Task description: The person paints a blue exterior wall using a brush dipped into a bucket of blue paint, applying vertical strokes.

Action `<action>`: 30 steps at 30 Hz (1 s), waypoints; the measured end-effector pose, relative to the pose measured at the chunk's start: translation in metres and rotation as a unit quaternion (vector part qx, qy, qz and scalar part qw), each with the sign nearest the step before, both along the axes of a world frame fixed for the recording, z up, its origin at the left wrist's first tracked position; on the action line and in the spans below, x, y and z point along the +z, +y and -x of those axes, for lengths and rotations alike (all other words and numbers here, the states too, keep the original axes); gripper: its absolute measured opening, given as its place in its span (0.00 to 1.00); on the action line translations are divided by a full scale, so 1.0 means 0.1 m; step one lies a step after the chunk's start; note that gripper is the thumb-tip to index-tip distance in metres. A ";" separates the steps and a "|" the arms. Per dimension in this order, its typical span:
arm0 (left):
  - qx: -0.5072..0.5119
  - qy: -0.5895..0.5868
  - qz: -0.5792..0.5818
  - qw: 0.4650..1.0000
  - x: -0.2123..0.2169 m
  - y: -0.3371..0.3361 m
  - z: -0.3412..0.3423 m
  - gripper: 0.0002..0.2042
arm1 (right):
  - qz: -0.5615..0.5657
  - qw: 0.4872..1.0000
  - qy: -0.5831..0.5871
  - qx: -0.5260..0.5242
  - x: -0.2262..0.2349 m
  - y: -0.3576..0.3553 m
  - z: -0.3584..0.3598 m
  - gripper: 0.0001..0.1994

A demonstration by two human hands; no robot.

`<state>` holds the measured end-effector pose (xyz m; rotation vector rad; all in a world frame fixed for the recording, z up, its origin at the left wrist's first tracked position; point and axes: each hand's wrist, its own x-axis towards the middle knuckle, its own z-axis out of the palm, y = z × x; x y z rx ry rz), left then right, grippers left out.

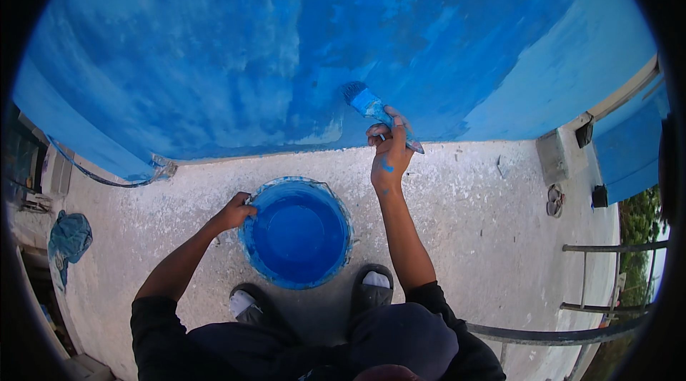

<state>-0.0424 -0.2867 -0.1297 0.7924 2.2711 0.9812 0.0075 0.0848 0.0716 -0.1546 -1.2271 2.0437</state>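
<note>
My right hand point(393, 149) is closed round the handle of a paintbrush point(366, 102). The brush points up and to the left, its dark bristles at the blue wall point(314, 45); whether they touch it I cannot tell. Blue paint smears mark the back of this hand. Lower left, my left hand point(233, 212) grips the rim of a round paint bucket point(343, 218), thumb over the edge. Blue paint point(296, 234) lies inside the bucket, which is in front of my feet. Darker and lighter blue patches cover the wall.
Paint-spotted concrete floor point(457, 224) runs along the wall's foot. A crumpled teal cloth or bag point(69, 238) lies at the left, below a dark hose point(107, 181). Sandals point(554, 200) sit at the right, near a concrete block point(552, 158). Metal railings point(572, 334) edge the lower right.
</note>
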 end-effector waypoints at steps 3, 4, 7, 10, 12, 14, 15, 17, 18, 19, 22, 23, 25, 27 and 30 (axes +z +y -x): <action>-0.035 0.057 0.000 0.998 -0.10 -0.03 0.02 0.09 | -0.012 0.999 0.045 -0.011 0.20 -0.09 -0.04 0.18; -0.027 0.051 0.010 0.998 -0.06 -0.01 -0.01 0.08 | -0.023 0.999 0.030 -0.002 0.11 -0.07 -0.04 0.18; -0.038 0.046 0.000 0.998 -0.02 0.00 -0.01 0.09 | -0.024 0.999 -0.018 0.010 -0.34 -0.03 -0.02 0.18; -0.053 0.044 0.011 0.998 0.03 0.02 0.01 0.11 | -0.062 0.994 -0.090 -0.001 -0.88 -0.03 -0.09 0.17; -0.046 0.031 0.020 0.998 0.04 0.02 0.00 0.11 | -0.102 0.984 -0.144 -0.008 -1.12 -0.04 -0.14 0.16; -0.027 0.008 0.021 0.999 -0.01 0.00 0.01 0.11 | -0.138 0.970 -0.200 -0.012 -1.29 -0.03 -0.16 0.16; -0.024 0.012 0.023 0.999 -0.03 0.00 0.01 0.13 | -0.137 0.967 -0.215 -0.008 -1.34 -0.01 -0.14 0.16; -0.020 0.020 0.029 0.999 -0.06 -0.02 0.02 0.17 | -0.133 0.960 -0.246 -0.001 -1.40 0.05 -0.11 0.16; 0.022 -0.034 0.026 0.999 0.07 0.06 0.01 0.20 | -0.127 0.965 -0.231 0.004 -1.29 0.05 -0.10 0.16; 0.063 -0.089 0.024 0.994 0.20 0.14 -0.01 0.22 | -0.120 0.969 -0.215 0.008 -1.17 0.07 -0.10 0.16; 0.120 -0.152 0.031 0.981 0.21 0.12 -0.02 0.29 | -0.094 0.985 -0.141 0.021 -0.68 -0.03 -0.10 0.16; 0.126 -0.158 0.035 0.979 0.16 0.09 -0.02 0.30 | -0.084 0.990 -0.113 0.024 -0.54 -0.07 -0.10 0.16; 0.117 -0.150 0.025 0.981 0.20 0.12 -0.04 0.28 | -0.090 0.993 -0.077 0.014 -0.43 -0.08 -0.12 0.17; 0.047 -0.053 0.023 0.997 0.13 0.06 -0.03 0.26 | -0.105 0.993 -0.047 0.010 -0.39 -0.11 -0.12 0.17; -0.083 0.115 0.026 0.990 -0.10 -0.08 0.03 0.22 | -0.101 0.991 -0.083 0.001 -0.71 -0.04 -0.09 0.16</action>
